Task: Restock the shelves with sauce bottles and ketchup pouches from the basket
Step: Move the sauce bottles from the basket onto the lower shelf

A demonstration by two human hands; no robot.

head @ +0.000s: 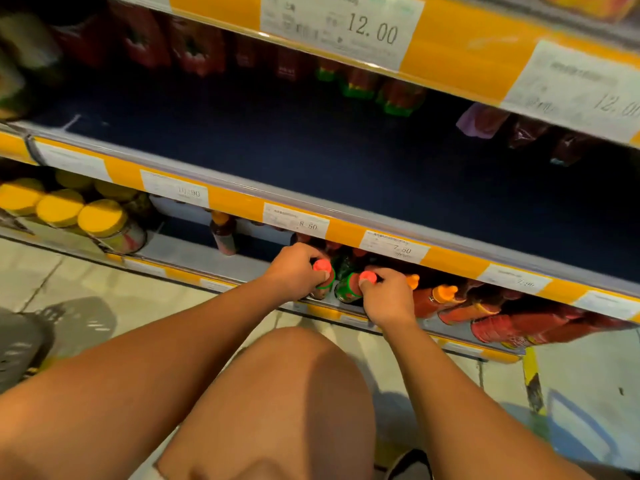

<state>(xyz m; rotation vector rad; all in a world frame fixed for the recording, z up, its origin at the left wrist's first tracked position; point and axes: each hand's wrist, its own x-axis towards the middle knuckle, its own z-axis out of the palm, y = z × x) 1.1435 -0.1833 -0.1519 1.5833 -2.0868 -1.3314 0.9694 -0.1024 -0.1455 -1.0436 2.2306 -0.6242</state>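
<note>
Person crouched at a low store shelf, one bare knee (294, 393) raised in the near centre.

Lowest shelf (214, 261), grey lip with yellow price strip: both hands work at its near edge, side by side and a little apart. Left hand (294, 271) has its fingers curled round the neck of a dark sauce bottle with a pink-red cap and green collar (323, 276). Right hand (388, 299) grips a second bottle of the same kind (350, 288), thumb against its cap. Both bottles stand on the shelf just inside the lip, nearly touching.

Same shelf, to the right: red sauce bottles with orange nozzle caps (440, 299), at least two caps plain; further red bottles beyond them are blurred together, count unclear. To the left, one lone dark bottle with an orange cap (223, 235) stands well apart. Far left: glass jars with yellow lids (100, 220), three in the near row, more behind.

Middle shelf, dark blue board (311, 150): mostly bare at the front; red pouches and packs (398, 97) line the far back, too dim to count.

White price labels (394, 245) on the strips; one reads 7.50.

Grey plastic basket (20, 344) on the tiled floor at near left, contents not visible.
</note>
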